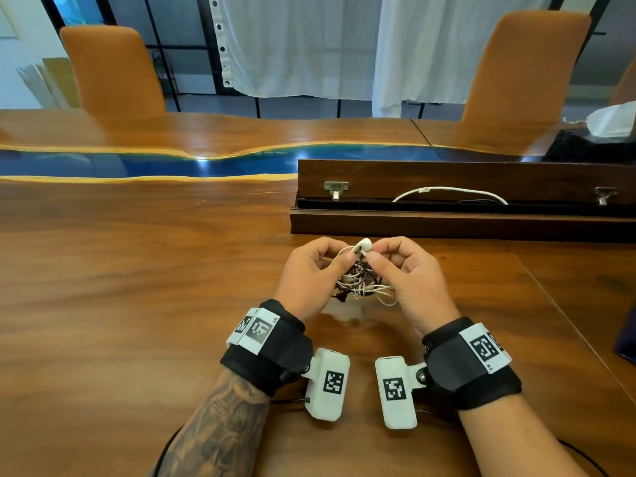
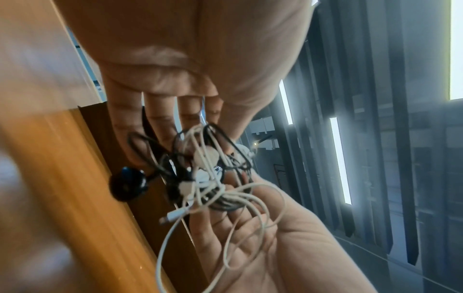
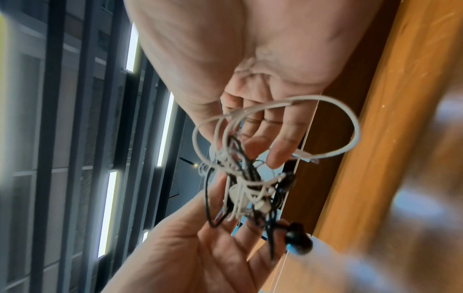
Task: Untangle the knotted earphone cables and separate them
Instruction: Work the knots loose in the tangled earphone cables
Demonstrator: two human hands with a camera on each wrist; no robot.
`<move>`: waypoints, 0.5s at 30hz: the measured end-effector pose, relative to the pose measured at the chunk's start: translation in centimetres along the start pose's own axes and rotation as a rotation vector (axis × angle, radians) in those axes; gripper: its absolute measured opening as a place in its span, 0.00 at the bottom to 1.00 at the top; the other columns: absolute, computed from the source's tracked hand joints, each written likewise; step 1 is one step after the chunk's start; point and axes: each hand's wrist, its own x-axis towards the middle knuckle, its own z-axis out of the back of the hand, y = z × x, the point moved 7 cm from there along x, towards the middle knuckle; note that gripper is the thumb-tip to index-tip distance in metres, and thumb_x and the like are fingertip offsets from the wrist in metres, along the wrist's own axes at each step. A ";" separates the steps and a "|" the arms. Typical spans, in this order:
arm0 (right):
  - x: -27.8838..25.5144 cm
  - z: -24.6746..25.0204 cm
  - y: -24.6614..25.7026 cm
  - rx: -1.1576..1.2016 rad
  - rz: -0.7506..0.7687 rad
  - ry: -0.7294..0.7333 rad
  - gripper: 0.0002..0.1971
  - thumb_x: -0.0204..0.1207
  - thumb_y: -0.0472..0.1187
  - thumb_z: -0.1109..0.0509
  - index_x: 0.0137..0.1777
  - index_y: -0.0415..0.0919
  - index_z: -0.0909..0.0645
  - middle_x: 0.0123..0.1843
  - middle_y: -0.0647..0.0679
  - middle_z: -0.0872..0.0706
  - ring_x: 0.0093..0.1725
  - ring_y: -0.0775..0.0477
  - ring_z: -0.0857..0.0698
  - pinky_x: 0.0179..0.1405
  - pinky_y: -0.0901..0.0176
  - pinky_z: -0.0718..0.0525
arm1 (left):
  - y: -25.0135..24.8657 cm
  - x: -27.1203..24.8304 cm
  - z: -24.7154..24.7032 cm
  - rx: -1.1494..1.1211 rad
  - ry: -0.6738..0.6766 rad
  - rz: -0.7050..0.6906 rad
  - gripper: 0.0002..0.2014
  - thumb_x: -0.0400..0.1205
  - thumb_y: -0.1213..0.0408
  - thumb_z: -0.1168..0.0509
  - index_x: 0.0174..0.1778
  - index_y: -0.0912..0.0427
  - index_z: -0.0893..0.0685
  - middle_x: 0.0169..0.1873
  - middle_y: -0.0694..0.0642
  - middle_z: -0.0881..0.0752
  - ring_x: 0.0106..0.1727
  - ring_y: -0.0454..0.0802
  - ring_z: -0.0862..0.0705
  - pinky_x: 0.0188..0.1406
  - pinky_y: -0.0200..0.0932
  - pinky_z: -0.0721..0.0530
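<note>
A knot of white and black earphone cables (image 1: 361, 284) hangs a little above the wooden table (image 1: 137, 287), held between both hands. My left hand (image 1: 346, 257) and right hand (image 1: 375, 253) pinch its top, thumbs and forefingers meeting at a white earbud (image 1: 364, 245). In the left wrist view the tangle (image 2: 208, 174) dangles below my left fingers (image 2: 160, 123), with a black earbud (image 2: 127, 184) and a white plug (image 2: 172, 215) sticking out. In the right wrist view a wide white loop (image 3: 350, 126) swings off the knot (image 3: 248, 188), and the black earbud (image 3: 299, 240) hangs lowest.
Just beyond the hands an open dark wooden cable hatch (image 1: 447, 222) holds a white cable (image 1: 447, 191). A blue resin strip (image 1: 137, 163) crosses the table. Two orange chairs (image 1: 113, 70) stand at the far side. White tissue (image 1: 616, 122) lies at the far right.
</note>
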 end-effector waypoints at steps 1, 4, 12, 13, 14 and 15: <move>0.0 0.1 0.0 0.001 -0.003 -0.005 0.06 0.81 0.31 0.28 0.53 0.42 0.15 0.43 0.51 0.08 0.44 0.54 0.11 0.44 0.63 0.12 | -0.2 0.0 0.2 -0.010 -0.011 -0.011 0.03 0.85 0.64 0.31 0.50 0.58 0.12 0.43 0.57 0.09 0.41 0.49 0.12 0.41 0.52 0.10; 0.3 0.4 0.0 -0.022 0.001 -0.010 0.09 0.82 0.29 0.30 0.56 0.42 0.16 0.46 0.43 0.08 0.46 0.47 0.09 0.47 0.55 0.09 | -0.6 -0.1 0.7 -0.068 -0.048 -0.020 0.04 0.86 0.68 0.33 0.50 0.62 0.13 0.41 0.61 0.10 0.36 0.51 0.11 0.33 0.55 0.09; 0.1 -0.2 0.1 -0.036 -0.006 0.068 0.08 0.84 0.31 0.32 0.57 0.43 0.16 0.49 0.45 0.09 0.47 0.50 0.09 0.43 0.59 0.10 | -1.1 -0.2 0.5 -0.046 -0.052 -0.044 0.06 0.88 0.69 0.36 0.53 0.60 0.13 0.41 0.54 0.10 0.40 0.50 0.11 0.38 0.52 0.11; 0.0 -0.4 0.1 -0.050 0.006 0.089 0.08 0.83 0.31 0.30 0.57 0.44 0.16 0.50 0.45 0.09 0.50 0.50 0.09 0.45 0.59 0.10 | -1.0 -0.2 0.4 -0.046 -0.053 -0.049 0.06 0.88 0.69 0.35 0.54 0.60 0.13 0.41 0.52 0.11 0.40 0.47 0.12 0.39 0.50 0.11; 0.0 -0.5 0.1 -0.068 0.020 0.105 0.09 0.82 0.31 0.29 0.57 0.45 0.16 0.51 0.45 0.09 0.51 0.50 0.09 0.47 0.59 0.10 | -0.9 -0.1 0.4 -0.055 -0.051 -0.053 0.06 0.87 0.70 0.35 0.54 0.60 0.13 0.42 0.51 0.10 0.42 0.45 0.12 0.41 0.46 0.11; 0.0 -0.6 0.1 -0.084 0.031 0.114 0.11 0.82 0.30 0.29 0.57 0.46 0.16 0.51 0.46 0.09 0.52 0.50 0.09 0.49 0.59 0.10 | -0.9 -0.1 0.4 -0.064 -0.046 -0.057 0.07 0.87 0.71 0.35 0.55 0.61 0.13 0.44 0.52 0.10 0.43 0.44 0.12 0.43 0.43 0.12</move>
